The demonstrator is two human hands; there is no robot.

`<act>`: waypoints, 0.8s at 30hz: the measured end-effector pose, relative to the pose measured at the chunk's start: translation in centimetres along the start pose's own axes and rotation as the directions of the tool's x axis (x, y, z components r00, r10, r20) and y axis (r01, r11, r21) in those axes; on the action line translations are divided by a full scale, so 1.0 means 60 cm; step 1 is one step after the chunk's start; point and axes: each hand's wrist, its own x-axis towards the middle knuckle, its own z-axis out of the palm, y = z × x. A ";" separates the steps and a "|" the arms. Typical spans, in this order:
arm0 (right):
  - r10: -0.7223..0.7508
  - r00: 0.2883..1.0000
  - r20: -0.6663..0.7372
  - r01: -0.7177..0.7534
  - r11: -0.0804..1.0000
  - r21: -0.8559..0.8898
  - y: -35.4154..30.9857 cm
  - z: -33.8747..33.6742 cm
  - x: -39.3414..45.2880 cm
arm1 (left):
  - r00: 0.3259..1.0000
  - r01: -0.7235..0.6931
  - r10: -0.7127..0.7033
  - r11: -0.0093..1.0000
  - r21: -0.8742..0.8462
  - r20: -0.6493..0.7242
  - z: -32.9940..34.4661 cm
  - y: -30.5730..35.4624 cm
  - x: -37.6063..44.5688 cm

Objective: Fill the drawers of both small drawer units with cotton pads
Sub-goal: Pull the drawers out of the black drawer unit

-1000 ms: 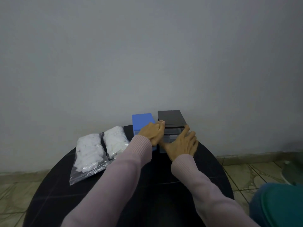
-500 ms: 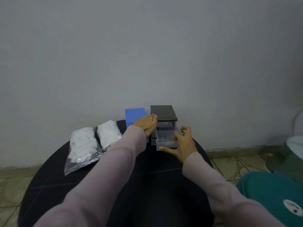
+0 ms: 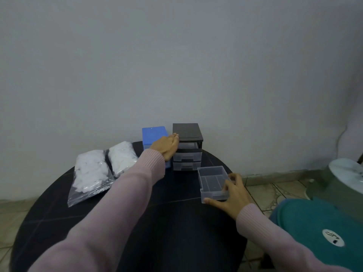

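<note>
Two small drawer units stand at the far edge of the round black table (image 3: 137, 222): a blue unit (image 3: 153, 135) on the left and a black unit (image 3: 188, 132) on the right. My left hand (image 3: 167, 146) rests against the black unit's left side, fingers straight. The black unit's top slot is empty; two clear drawers remain below it. My right hand (image 3: 233, 195) grips the pulled-out clear drawer (image 3: 213, 182), which is empty and sits on the table to the unit's right. Two clear bags of cotton pads (image 3: 90, 173) (image 3: 122, 157) lie at the left.
A grey wall stands right behind the units. A teal stool (image 3: 322, 230) and a grey-green bucket with a white lid (image 3: 341, 177) stand on the tiled floor at the right of the table.
My right hand has pulled the top clear drawer fully out of the black unit and brought it down to the table at the right. My left hand stays against the unit.
</note>
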 end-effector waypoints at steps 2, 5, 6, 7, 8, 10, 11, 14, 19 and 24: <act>0.026 1.000 0.005 -0.026 1.000 -0.016 0.007 0.002 -0.001 | 1.000 0.004 -0.004 1.000 0.015 0.003 0.002 -0.002 0.001; 0.062 0.998 0.012 -0.060 0.993 -0.103 0.008 0.002 0.002 | 1.000 -0.006 0.006 1.000 0.024 0.010 0.005 -0.004 0.003; 0.072 0.997 0.010 -0.070 0.985 -0.157 0.006 0.000 0.002 | 1.000 -0.009 0.009 1.000 0.011 0.012 0.005 -0.005 0.003; 0.078 0.997 -0.002 -0.077 0.976 -0.205 0.004 -0.001 0.004 | 1.000 -0.014 0.014 1.000 -0.003 0.012 0.006 -0.006 0.003; 0.074 0.997 -0.026 -0.078 0.969 -0.237 0.000 -0.003 0.006 | 1.000 -0.018 0.018 1.000 -0.014 0.010 0.006 -0.006 0.003; 0.023 0.994 -0.103 -0.047 0.972 -0.229 -0.012 -0.003 0.014 | 1.000 -0.025 0.025 1.000 -0.013 0.014 0.006 -0.006 0.002; -0.011 0.990 -0.138 -0.015 0.983 -0.185 -0.020 -0.002 0.020 | 0.999 -0.031 0.031 1.000 -0.003 0.021 0.006 -0.006 0.001; -0.031 0.984 -0.175 0.060 0.985 0.161 -0.056 0.008 0.055 | 0.998 -0.057 0.058 0.998 -0.003 0.023 0.007 -0.010 0.001; 0.110 0.973 -0.203 0.005 0.869 0.494 -0.093 0.018 0.141 | 0.994 -0.107 0.106 0.994 0.024 0.017 0.007 -0.018 0.001; 0.195 0.971 -0.138 -0.094 0.844 0.528 -0.085 0.031 0.192 | 0.989 -0.148 0.146 0.982 0.119 0.026 0.010 -0.021 0.005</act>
